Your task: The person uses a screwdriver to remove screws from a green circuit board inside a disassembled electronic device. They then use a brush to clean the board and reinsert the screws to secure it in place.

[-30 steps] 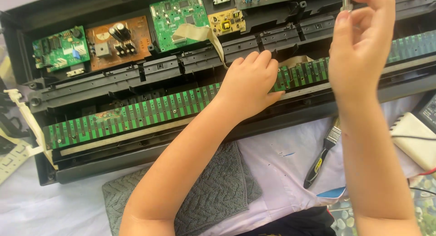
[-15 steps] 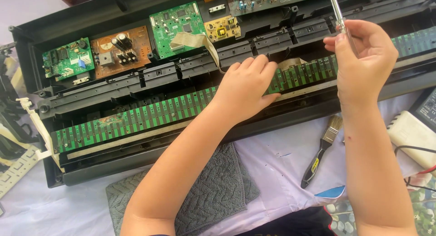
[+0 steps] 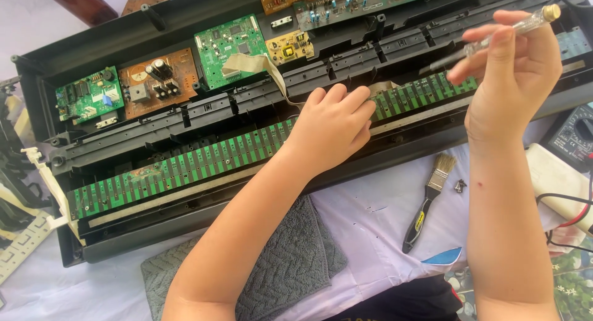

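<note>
An opened black keyboard case (image 3: 185, 216) lies across the table with long green contact strips (image 3: 185, 166) along its front and several circuit boards (image 3: 231, 46) at the back. My left hand (image 3: 333, 126) rests palm-down on the green strip near the middle, fingers together, holding nothing. My right hand (image 3: 513, 74) hovers above the strip's right part and grips a clear-handled screwdriver (image 3: 494, 40), tilted with its tip pointing down-left toward the black frame.
A small paintbrush (image 3: 426, 200) and a tiny dark screw (image 3: 460, 185) lie on the white cloth in front of the case. A grey towel (image 3: 290, 265) sits under my left forearm. A multimeter (image 3: 571, 135) and white box with wires are at the right edge.
My right hand has come down from the upper edge and tilted the screwdriver from upright to slanting, tip toward the case. My left hand has stayed on the green strip.
</note>
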